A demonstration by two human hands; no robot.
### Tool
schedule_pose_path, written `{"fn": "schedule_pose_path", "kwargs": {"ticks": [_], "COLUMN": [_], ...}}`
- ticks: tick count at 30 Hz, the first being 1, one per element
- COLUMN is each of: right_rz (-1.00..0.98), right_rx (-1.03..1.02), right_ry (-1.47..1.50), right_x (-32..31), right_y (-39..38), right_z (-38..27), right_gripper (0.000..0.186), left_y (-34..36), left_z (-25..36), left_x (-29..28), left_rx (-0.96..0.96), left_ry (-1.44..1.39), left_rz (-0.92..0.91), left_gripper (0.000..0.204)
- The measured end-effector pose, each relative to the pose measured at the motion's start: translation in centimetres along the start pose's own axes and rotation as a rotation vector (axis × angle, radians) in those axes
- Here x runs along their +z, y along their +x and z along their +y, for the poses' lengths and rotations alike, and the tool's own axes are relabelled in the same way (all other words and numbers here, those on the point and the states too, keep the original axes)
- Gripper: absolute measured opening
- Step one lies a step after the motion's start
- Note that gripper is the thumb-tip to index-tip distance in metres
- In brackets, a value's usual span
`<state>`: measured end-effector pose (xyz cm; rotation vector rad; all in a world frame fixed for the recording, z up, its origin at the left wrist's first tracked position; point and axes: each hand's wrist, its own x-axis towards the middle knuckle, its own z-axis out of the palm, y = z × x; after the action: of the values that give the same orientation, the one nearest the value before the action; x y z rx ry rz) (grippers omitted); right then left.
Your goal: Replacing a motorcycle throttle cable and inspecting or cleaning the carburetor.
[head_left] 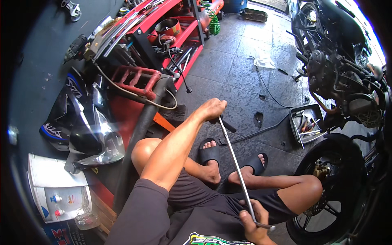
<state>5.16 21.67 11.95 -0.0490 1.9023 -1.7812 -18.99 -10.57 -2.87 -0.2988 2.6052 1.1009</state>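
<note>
Between my hands slants a long thin steel rod (pixel 234 159), with a short dark crosspiece at its lower end. My left hand (pixel 213 109) is closed in a fist at the rod's upper end, over the floor beyond my knees. A black bar (pixel 226 125) sticks out from under that fist; the fingers hide how it meets the rod. Close to my shirt, my right hand (pixel 254 222) curls around the rod's lower end, thumb against the shaft. Below the rod are my feet in black sandals (pixel 209 152).
A motorcycle (pixel 330 77) stands at right, its wheel (pixel 326 183) beside my knee. Near it lies a tool tray (pixel 306 124) and a black cable (pixel 261 132). At left are a red tool rack (pixel 179 69), fairing parts (pixel 94 134) and a white water dispenser (pixel 61 192).
</note>
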Motion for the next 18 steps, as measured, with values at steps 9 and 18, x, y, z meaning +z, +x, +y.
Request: {"fn": "schedule_pose_path", "kwargs": {"ticks": [9,18], "right_rz": [0.262,0.221], "right_rx": [0.097,0.089], "right_ry": [-0.289,-0.412], "right_x": [0.7,0.9], "right_y": [-0.8,1.7], "right_z": [-0.7,-2.7], "right_gripper": [0.017,0.016], "left_y": [-0.7,-1.7], "left_z": [0.7,0.3], "left_x": [4.3,3.7], "left_rx": [-0.105,-0.395], "left_ry": [0.143,-0.069], "left_rz": [-0.108,-0.315], "left_gripper": [0.040,0.046]}}
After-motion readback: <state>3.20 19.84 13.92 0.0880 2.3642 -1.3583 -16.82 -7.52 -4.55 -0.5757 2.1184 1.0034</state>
